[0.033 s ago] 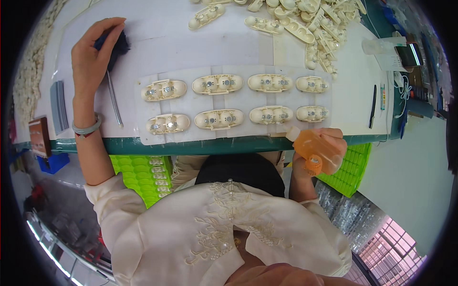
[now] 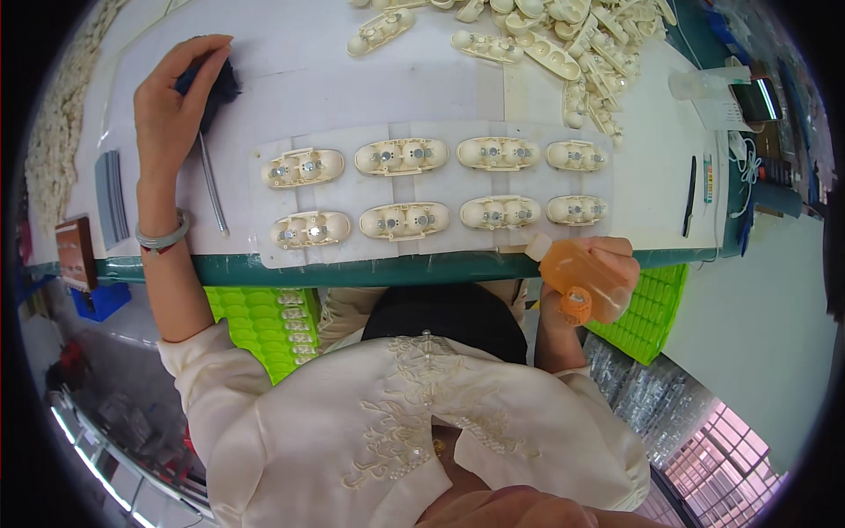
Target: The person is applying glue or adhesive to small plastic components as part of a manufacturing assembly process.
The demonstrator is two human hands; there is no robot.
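Observation:
My left hand (image 2: 172, 97) reaches out over the white table top and rests on a dark blue brush-like tool (image 2: 220, 84) at the far left. A thin metal rod (image 2: 213, 195) lies just below it. My right hand (image 2: 607, 273) holds a small orange bottle (image 2: 576, 275) with a white nozzle at the table's near edge. Between the hands, two rows of cream oval plastic housings (image 2: 400, 157) sit on a white sheet (image 2: 264, 255), each with metal parts inside.
A heap of loose cream housings (image 2: 563, 40) lies at the back right. A black pen (image 2: 689, 195) and a phone (image 2: 757, 99) are at the right. Grey strips (image 2: 111, 195) lie at the left edge. Green crates (image 2: 255, 321) stand under the table.

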